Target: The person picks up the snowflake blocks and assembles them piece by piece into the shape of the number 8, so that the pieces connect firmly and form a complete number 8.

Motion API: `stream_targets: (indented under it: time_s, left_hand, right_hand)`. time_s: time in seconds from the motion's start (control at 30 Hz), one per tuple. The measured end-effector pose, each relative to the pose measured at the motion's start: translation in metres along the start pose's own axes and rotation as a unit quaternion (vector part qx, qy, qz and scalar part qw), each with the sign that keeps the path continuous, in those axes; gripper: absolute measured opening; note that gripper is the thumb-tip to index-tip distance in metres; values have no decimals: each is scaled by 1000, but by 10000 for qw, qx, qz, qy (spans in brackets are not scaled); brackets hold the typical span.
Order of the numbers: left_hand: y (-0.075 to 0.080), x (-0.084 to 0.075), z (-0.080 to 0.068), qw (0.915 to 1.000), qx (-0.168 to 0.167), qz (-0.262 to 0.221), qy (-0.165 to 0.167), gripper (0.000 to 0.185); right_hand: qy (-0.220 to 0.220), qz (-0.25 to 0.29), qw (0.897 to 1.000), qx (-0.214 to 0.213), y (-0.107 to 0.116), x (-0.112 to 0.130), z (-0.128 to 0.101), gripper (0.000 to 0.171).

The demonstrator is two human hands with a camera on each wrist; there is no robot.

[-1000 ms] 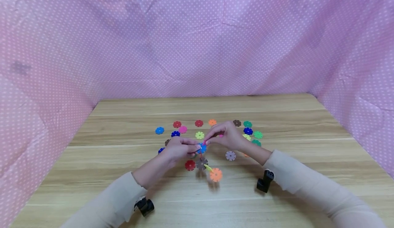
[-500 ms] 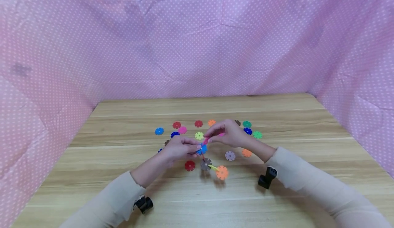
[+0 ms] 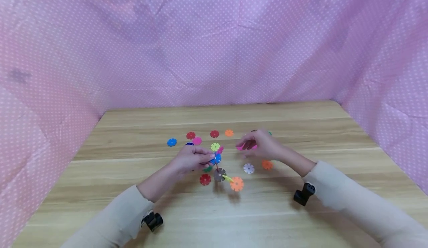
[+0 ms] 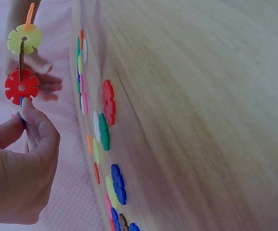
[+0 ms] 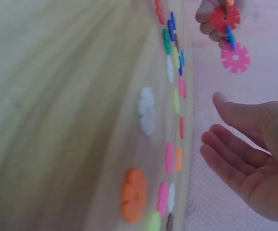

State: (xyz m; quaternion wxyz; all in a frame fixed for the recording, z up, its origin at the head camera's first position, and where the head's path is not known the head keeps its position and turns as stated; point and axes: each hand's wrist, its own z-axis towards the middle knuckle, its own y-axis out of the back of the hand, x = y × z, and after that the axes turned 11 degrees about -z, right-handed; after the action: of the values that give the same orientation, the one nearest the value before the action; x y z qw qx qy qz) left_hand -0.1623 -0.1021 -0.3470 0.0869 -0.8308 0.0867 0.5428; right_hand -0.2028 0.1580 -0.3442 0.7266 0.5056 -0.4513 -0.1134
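Since the earlier head frames the right hand (image 3: 259,145) has drawn away toward the right of the frame, leaving a gap between it and the chain of snap-together discs (image 3: 220,168) that it was touching half a second ago. The left hand (image 3: 192,158) stays put just left of centre and pinches the chain at its blue disc (image 3: 215,159), thumb and forefinger curled round the edge; the left wrist view shows the same pinch just under a red disc (image 4: 21,86) with a yellow-green disc (image 4: 24,39) above it. In the head view the chain's long axis runs from the pinch down and to the right, through a brown disc (image 3: 219,174) to an orange disc (image 3: 236,184) at the free end, with a pink disc (image 3: 220,150) at the upper end by the fingertips. The chain lies to the left of the right hand and a little below it, so the left hand is much the nearer. The right hand is relaxed with the palm bare in the right wrist view (image 5: 254,154), fingers loosely extended and holding nothing. Loose discs lie flat on the wooden table (image 3: 301,129) around both hands, among them a white disc (image 3: 249,168) near the right wrist.
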Motion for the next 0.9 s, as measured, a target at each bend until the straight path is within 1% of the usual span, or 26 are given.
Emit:
stream_targets:
  time_s: [0.1,0.23,0.33,0.4,0.5,0.53,0.67,0.73,0.8,0.9]
  left_hand:
    - [0,0,1,10000,-6,-8,-6,26]
    - [1,1,1,10000,-69,-44,-25,25]
    - [2,2,0,9999,-101,-75,-32,25]
    - [3,2,0,9999,-116,-101,-16,24]
    - [4,3,0,9998,-137,-137,16,24]
    - [4,3,-1,9998,-141,-138,21,24]
    - [4,4,-2,9997,-185,-113,68,23]
    - [4,3,-2,9997,-215,-85,90,22]
    - [4,4,-3,9996,-233,-107,110,22]
    - [5,4,-3,9997,-193,-120,103,23]
  right_hand:
    - [19,-340,9992,227,-3,-4,-7,32]
    - [124,-887,9944,556,-9,-8,-15,28]
    - [97,-1056,9918,717,-13,-10,-18,26]
    - [30,-1015,9921,739,-13,-11,-20,25]
    - [-56,-890,9943,587,-14,-11,-20,25]
    - [-111,-773,9957,508,-14,-11,-19,25]
    - [-465,-61,9989,86,-14,-12,-16,17]
    - [-731,378,9966,-93,-13,-11,-13,12]
    - [-1005,661,9925,-200,-11,-11,-12,11]
    - [-1399,1020,9845,-279,-9,-7,-7,13]
